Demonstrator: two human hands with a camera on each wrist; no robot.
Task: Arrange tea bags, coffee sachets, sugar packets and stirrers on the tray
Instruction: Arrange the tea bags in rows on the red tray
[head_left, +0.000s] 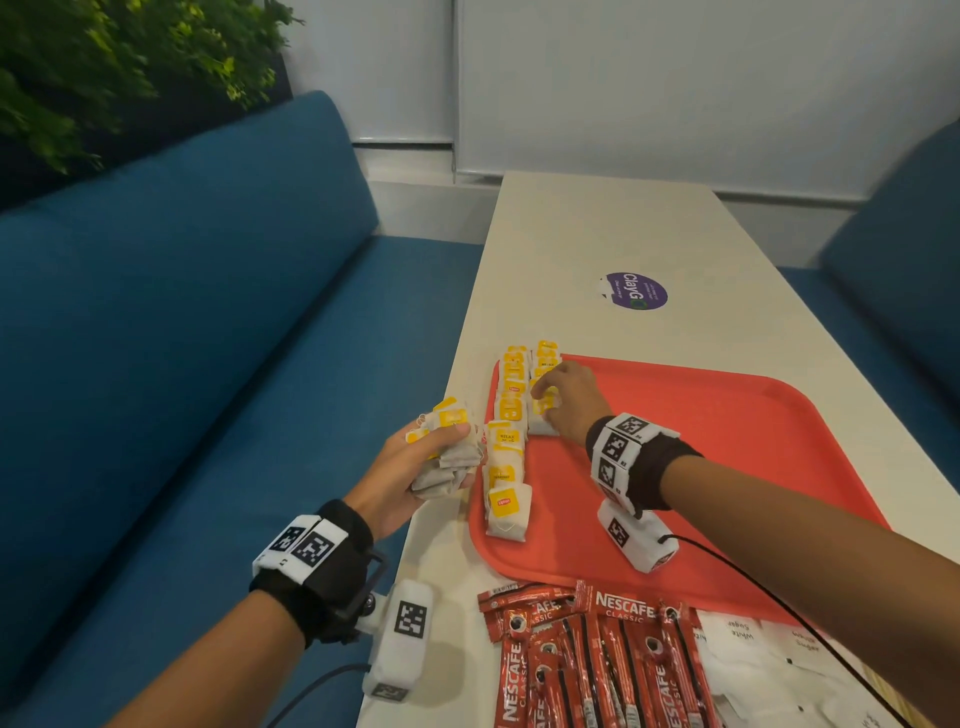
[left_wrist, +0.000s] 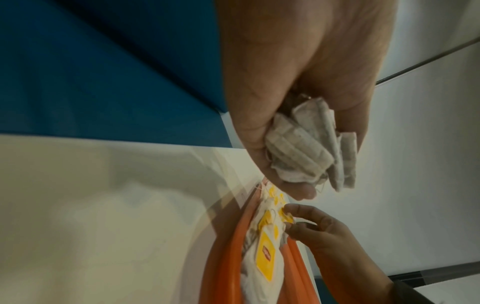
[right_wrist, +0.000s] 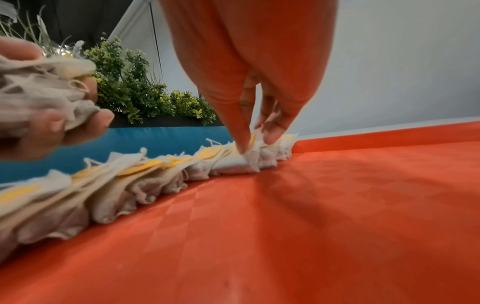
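A red tray (head_left: 727, 467) lies on the white table (head_left: 623, 234). Two rows of tea bags (head_left: 506, 447) with yellow tags run along the tray's left edge. My left hand (head_left: 415, 467) hovers just left of the tray and grips a bunch of tea bags (left_wrist: 306, 144). My right hand (head_left: 561, 400) reaches over the tray, and its thumb and fingers pinch one tea bag (right_wrist: 241, 162) at the near end of the second row. Red Nescafe coffee sachets (head_left: 587, 660) and white sugar packets (head_left: 769, 670) lie on the table in front of the tray.
A blue sofa (head_left: 182, 364) runs along the table's left side, another blue seat (head_left: 909, 260) is at the right. Green plants (head_left: 104, 67) stand behind the sofa. A round purple sticker (head_left: 636, 291) is on the table beyond the tray.
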